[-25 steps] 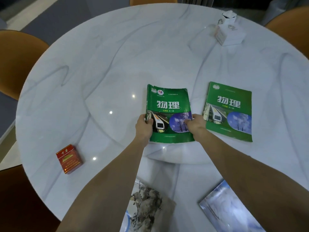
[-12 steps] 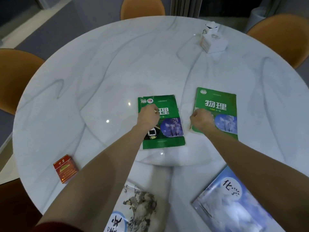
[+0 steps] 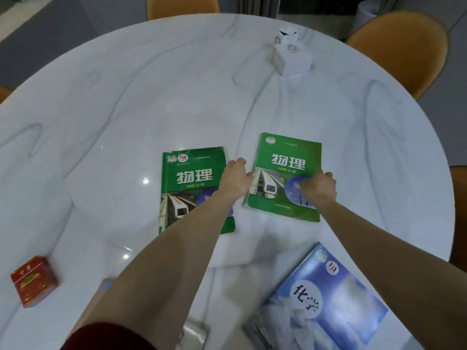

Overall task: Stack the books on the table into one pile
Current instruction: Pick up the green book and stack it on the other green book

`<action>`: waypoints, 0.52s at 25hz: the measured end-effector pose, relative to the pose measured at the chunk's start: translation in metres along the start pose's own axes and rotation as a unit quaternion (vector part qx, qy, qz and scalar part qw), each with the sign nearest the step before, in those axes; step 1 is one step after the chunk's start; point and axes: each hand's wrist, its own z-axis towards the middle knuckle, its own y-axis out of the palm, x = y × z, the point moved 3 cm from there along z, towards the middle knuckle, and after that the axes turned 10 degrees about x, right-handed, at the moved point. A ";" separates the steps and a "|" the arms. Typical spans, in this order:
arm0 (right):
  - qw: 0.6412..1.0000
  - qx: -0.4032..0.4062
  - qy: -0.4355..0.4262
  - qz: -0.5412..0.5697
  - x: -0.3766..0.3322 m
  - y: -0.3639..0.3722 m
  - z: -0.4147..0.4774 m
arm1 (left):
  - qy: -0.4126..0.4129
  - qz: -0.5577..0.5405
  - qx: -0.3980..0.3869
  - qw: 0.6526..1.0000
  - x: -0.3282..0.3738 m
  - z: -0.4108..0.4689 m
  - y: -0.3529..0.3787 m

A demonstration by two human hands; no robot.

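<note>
Two green books lie side by side mid-table. The left green book (image 3: 192, 183) lies flat, and my left forearm crosses its near right corner. My left hand (image 3: 235, 179) curls around the left edge of the right green book (image 3: 285, 157). My right hand (image 3: 319, 189) grips that book's right edge, fingers over the cover. A blue book (image 3: 326, 301) lies at the near right, untouched. Another book (image 3: 194, 333) at the near edge is mostly hidden under my left arm.
A red cigarette pack (image 3: 32, 284) stands at the near left. A white tissue box (image 3: 292, 58) sits at the far right of the round marble table (image 3: 126, 84). Orange chairs (image 3: 399, 51) ring the table.
My left hand left the left green book and moved right to the other green book's left edge. My right hand shifted from that book's left side to its right edge.
</note>
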 end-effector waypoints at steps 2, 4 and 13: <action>0.998 -0.005 0.037 0.044 0.012 0.007 0.014 | -0.043 -0.015 -0.013 0.999 0.004 0.005 0.018; 0.995 -0.009 0.063 0.081 0.023 0.013 0.024 | -0.098 -0.051 -0.008 0.994 0.005 0.007 0.031; 0.976 -0.008 0.115 0.185 0.045 0.018 0.039 | -0.174 -0.232 -0.023 0.957 0.011 0.004 0.053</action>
